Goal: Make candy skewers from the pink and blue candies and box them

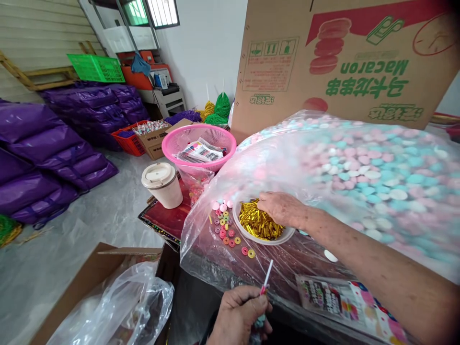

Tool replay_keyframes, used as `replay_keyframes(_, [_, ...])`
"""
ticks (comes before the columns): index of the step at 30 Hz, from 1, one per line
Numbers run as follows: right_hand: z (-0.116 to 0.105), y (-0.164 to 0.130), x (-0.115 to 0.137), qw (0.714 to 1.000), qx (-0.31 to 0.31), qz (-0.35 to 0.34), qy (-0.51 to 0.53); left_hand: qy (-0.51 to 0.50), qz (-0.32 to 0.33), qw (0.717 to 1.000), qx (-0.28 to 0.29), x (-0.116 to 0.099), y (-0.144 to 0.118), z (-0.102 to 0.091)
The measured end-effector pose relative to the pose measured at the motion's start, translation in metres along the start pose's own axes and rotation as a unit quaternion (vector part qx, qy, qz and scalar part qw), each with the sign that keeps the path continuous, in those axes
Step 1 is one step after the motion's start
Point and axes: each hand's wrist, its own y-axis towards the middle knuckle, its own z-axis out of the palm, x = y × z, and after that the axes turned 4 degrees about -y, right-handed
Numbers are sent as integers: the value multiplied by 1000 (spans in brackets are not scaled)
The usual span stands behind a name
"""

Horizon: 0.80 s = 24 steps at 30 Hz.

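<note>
My right hand [282, 209] reaches into a shallow white bowl [251, 236] filled with short gold twist ties [256, 223], its fingers curled down among them. Close to my body, my left hand [239, 315] is shut on a thin white stick [267, 274] with pink at its base, and something small and pale shows under its fingers. Several small ring candies [226, 229] in pink, yellow and green lie loose on clear plastic left of the bowl. A big clear bag of pastel round candies [373, 172] fills the right side.
A pink mesh basket [179, 139] holding printed packets and a lidded paper cup [162, 184] stand beyond the bowl. A large Macaron carton [345, 57] rises behind. Purple sacks [53, 148] line the left floor. An open carton with a plastic bag [118, 306] sits at lower left.
</note>
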Motion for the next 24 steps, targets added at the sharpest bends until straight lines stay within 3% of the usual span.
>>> replay_keyframes(6, [1,5,13,1000,9,-9,8,-6,3,1000,-7,1,-3,4])
replay_keyframes(16, [-10,-6,3,996,-34,39,71,-21,58,998,-26,-15,-5,5])
replay_keyframes(24, [0,3,11,996,37,68,51,-70,72,994,-43,-13,-3,0])
